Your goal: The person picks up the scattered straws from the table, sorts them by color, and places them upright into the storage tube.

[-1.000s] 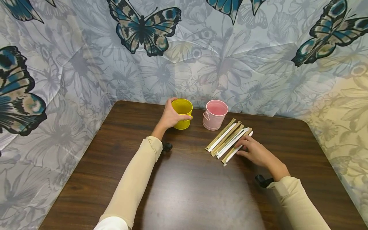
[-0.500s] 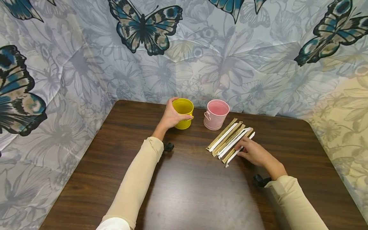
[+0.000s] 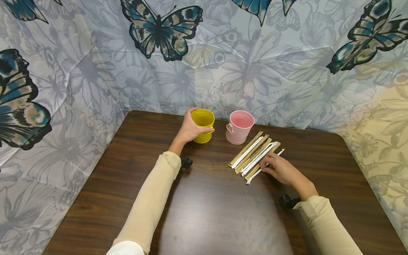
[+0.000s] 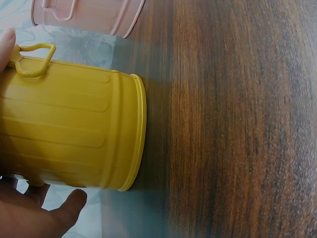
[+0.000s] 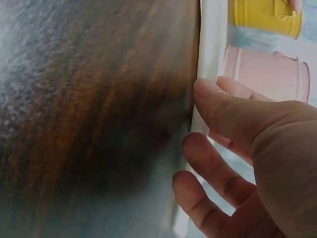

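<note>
My left hand (image 3: 188, 131) holds the yellow bucket (image 4: 69, 124) by its side, the thumb near its handle. The bucket stands upright at the table's back edge. Just right of it, apart, is a pink bucket (image 3: 236, 135) with a small side handle. Several paper-wrapped straws (image 3: 253, 154), brown and white, lie slanted side by side in front of the pink bucket. At the row's right end my right hand (image 3: 283, 169) pinches a white wrapped straw (image 5: 212, 42) between thumb and fingers. The fingers hide the middle of that straw in the head view.
Everything rests on a dark wood table (image 3: 229, 219) with rounded back corners. A hanging cloth (image 3: 178, 81) printed with butterflies and flowers rises right behind the table. Black wrist devices (image 3: 289, 201) sit under both wrists.
The right fingers have closed on the outermost white straw. Its upper end has shifted right, away from the brown straw beside it. The left hand and both buckets look still.
</note>
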The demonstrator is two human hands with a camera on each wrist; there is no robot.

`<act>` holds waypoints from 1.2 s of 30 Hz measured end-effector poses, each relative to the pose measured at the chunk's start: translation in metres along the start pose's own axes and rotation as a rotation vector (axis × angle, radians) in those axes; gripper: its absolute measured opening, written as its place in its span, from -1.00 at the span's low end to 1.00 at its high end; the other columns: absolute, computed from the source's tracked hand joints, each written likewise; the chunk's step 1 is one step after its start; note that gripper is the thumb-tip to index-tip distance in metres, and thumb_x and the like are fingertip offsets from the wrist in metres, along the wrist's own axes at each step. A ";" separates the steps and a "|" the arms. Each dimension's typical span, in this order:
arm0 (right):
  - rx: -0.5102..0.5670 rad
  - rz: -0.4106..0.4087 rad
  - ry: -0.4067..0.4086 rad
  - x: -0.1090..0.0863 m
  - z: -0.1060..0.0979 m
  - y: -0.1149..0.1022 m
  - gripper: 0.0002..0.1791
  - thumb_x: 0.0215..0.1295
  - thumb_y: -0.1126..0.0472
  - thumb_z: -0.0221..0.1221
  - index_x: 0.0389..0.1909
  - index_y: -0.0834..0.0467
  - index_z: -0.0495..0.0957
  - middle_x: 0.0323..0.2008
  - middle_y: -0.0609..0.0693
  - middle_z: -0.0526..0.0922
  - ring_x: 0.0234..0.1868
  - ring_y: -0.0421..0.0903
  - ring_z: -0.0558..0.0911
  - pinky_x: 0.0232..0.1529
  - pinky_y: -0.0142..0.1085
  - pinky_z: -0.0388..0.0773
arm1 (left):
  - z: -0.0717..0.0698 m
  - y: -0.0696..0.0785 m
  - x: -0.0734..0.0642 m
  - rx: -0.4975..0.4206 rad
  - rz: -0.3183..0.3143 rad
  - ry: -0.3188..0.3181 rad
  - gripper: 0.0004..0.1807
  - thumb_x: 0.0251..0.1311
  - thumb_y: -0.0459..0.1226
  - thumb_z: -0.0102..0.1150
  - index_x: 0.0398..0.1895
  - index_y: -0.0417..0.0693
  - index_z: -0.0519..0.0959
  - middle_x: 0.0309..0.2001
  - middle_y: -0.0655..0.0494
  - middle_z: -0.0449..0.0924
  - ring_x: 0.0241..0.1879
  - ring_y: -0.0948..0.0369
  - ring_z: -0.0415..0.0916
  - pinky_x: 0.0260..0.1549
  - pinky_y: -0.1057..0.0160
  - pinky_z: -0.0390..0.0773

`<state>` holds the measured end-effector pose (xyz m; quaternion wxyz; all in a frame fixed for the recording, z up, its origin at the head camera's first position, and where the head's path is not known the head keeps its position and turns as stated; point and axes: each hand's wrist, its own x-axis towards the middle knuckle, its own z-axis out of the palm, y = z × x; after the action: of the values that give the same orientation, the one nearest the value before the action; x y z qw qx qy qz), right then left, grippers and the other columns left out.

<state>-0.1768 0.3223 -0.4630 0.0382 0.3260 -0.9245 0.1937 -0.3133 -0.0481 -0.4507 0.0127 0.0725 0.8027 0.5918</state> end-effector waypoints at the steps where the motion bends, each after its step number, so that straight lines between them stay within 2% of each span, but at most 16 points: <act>1: 0.008 0.001 0.005 0.000 -0.001 -0.001 -0.87 0.27 0.30 0.36 -0.36 0.07 0.59 -0.25 -0.05 0.55 -0.31 -0.19 0.60 -0.32 -0.32 0.61 | 0.000 0.000 0.000 0.002 0.001 -0.001 0.26 -0.23 -0.06 0.71 0.52 0.08 0.06 0.39 -0.10 0.23 0.27 -0.04 0.39 0.33 0.00 0.48; 3: 0.027 0.023 0.008 0.002 -0.004 -0.003 -0.86 0.25 0.34 0.36 -0.36 0.08 0.58 -0.26 -0.08 0.57 -0.27 -0.20 0.60 -0.29 -0.29 0.65 | 0.000 0.001 0.000 0.003 0.003 -0.001 0.26 -0.23 -0.07 0.71 0.52 0.06 0.05 0.39 -0.11 0.23 0.27 -0.04 0.38 0.33 0.00 0.47; 6: 0.062 0.103 0.001 0.004 -0.011 -0.008 -0.84 0.25 0.39 0.34 -0.34 0.10 0.57 -0.31 -0.12 0.62 -0.26 -0.23 0.61 -0.27 -0.29 0.66 | 0.000 0.002 0.000 0.003 0.002 -0.001 0.26 -0.22 -0.07 0.71 0.53 0.05 0.05 0.39 -0.11 0.23 0.27 -0.04 0.38 0.33 0.00 0.47; 9: 0.063 0.168 0.006 0.008 -0.018 -0.011 -0.85 0.28 0.39 0.32 -0.30 0.09 0.57 -0.37 -0.09 0.68 -0.33 -0.27 0.60 -0.31 -0.33 0.62 | 0.000 0.002 0.000 -0.004 -0.004 -0.001 0.26 -0.22 -0.08 0.71 0.53 0.06 0.04 0.39 -0.11 0.22 0.27 -0.04 0.38 0.33 0.00 0.48; 11: 0.056 0.180 0.024 0.011 -0.021 -0.013 -0.86 0.29 0.37 0.32 -0.29 0.09 0.58 -0.38 -0.05 0.71 -0.37 -0.26 0.61 -0.35 -0.35 0.58 | 0.000 0.003 0.001 -0.004 -0.008 -0.003 0.26 -0.22 -0.07 0.71 0.53 0.08 0.04 0.40 -0.11 0.23 0.27 -0.04 0.39 0.33 0.00 0.48; 17: 0.046 0.132 0.121 0.023 -0.024 -0.020 -0.87 0.28 0.34 0.35 -0.22 0.12 0.62 -0.33 -0.05 0.74 -0.41 -0.21 0.61 -0.38 -0.35 0.56 | -0.001 0.003 0.001 0.003 -0.015 -0.004 0.26 -0.22 -0.07 0.71 0.53 0.10 0.04 0.40 -0.11 0.23 0.29 -0.03 0.38 0.34 0.02 0.47; 21: 0.032 0.061 0.174 0.034 -0.027 -0.024 -0.81 0.25 0.36 0.36 -0.13 0.15 0.69 -0.28 -0.05 0.77 -0.41 -0.27 0.55 -0.39 -0.38 0.52 | -0.001 0.002 0.000 0.003 -0.016 -0.007 0.26 -0.21 -0.08 0.71 0.53 0.09 0.04 0.41 -0.11 0.22 0.29 -0.03 0.37 0.35 0.02 0.46; 24: 0.027 0.009 0.207 0.044 -0.031 -0.029 -0.79 0.22 0.40 0.37 -0.14 0.13 0.73 -0.29 -0.07 0.77 -0.39 -0.30 0.52 -0.39 -0.39 0.49 | 0.000 0.001 -0.001 0.000 -0.013 -0.006 0.26 -0.20 -0.08 0.71 0.53 0.08 0.04 0.40 -0.11 0.22 0.29 -0.04 0.37 0.35 0.00 0.46; 29: 0.050 -0.017 0.193 0.060 -0.040 -0.038 -0.81 0.24 0.39 0.36 -0.17 0.09 0.70 -0.28 -0.10 0.73 -0.34 -0.30 0.56 -0.32 -0.37 0.54 | 0.000 0.001 -0.002 -0.005 -0.014 -0.004 0.26 -0.21 -0.08 0.71 0.53 0.07 0.04 0.40 -0.12 0.23 0.29 -0.05 0.37 0.34 -0.01 0.47; 36: 0.080 -0.009 0.160 0.078 -0.056 -0.056 -0.82 0.26 0.35 0.36 -0.17 0.07 0.65 -0.27 -0.12 0.71 -0.35 -0.27 0.57 -0.30 -0.37 0.56 | 0.000 0.002 -0.001 -0.007 -0.017 -0.007 0.26 -0.21 -0.09 0.71 0.53 0.07 0.04 0.41 -0.13 0.22 0.29 -0.06 0.37 0.34 -0.01 0.47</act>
<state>-0.2064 0.2578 -0.3775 0.0998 0.3149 -0.9086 0.2557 -0.3116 -0.0480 -0.4489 0.0208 0.0675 0.8010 0.5944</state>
